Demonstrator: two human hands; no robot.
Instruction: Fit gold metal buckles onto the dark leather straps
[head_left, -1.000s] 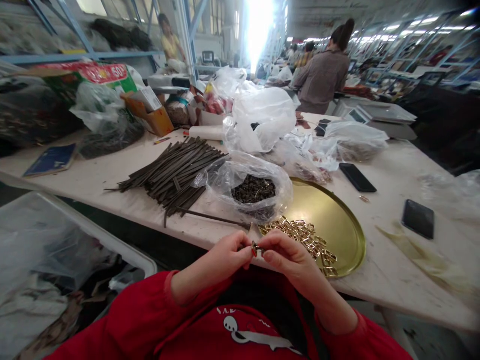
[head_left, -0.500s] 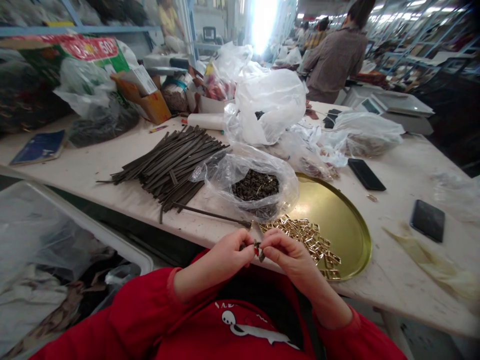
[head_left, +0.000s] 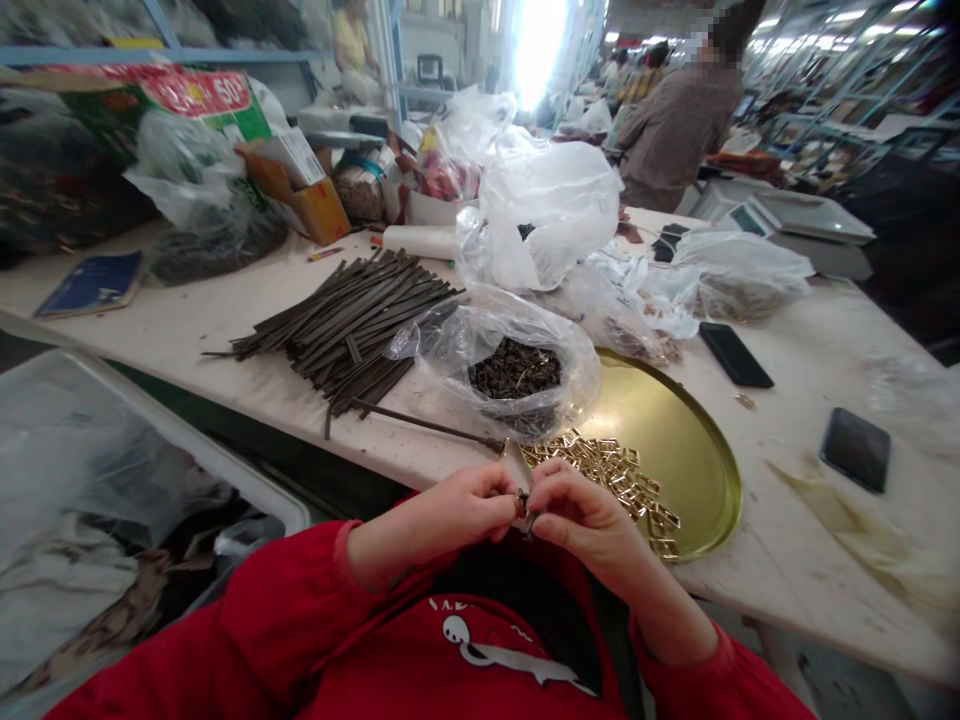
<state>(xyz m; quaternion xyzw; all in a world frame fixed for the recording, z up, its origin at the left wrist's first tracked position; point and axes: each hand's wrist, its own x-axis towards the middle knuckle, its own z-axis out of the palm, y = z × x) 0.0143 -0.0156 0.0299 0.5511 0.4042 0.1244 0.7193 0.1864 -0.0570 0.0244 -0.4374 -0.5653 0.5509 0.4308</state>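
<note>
We note a long workroom, a bright light (head_left: 536, 60) at the back and a pale table (head_left: 806, 370) crowded with goods. A co-worker in a brown top (head_left: 667, 125) is beyond the far edge, near a scale (head_left: 787, 215).

We see both hands at the near edge. The left hand (head_left: 461, 510) pinches a small metal piece (head_left: 522, 500) between thumb and fingers; the right hand (head_left: 581, 505) is closed at the fingertips on a short dark piece (head_left: 529, 527) just beside it. We cannot tell whether the two pieces are joined.

Just beyond the fingertips, a pale pointed thing (head_left: 514, 460) shows at the edge, its kind unclear to us. Gold buckles (head_left: 600, 465) lie heaped on a round brass tray (head_left: 686, 430), close behind the right hand. An open plastic bag (head_left: 442, 350) of small dark bits (head_left: 514, 370) overlaps the tray's left side. Farther left we record a fanned pile of dark strips (head_left: 345, 325); one loose strip (head_left: 427, 423) runs from it toward the hands.

Behind the open bag, a puffed white bag (head_left: 551, 205) blocks part of our view. Two phones (head_left: 735, 354) lie right of the tray, and a blue notebook (head_left: 91, 283) far left.
</note>
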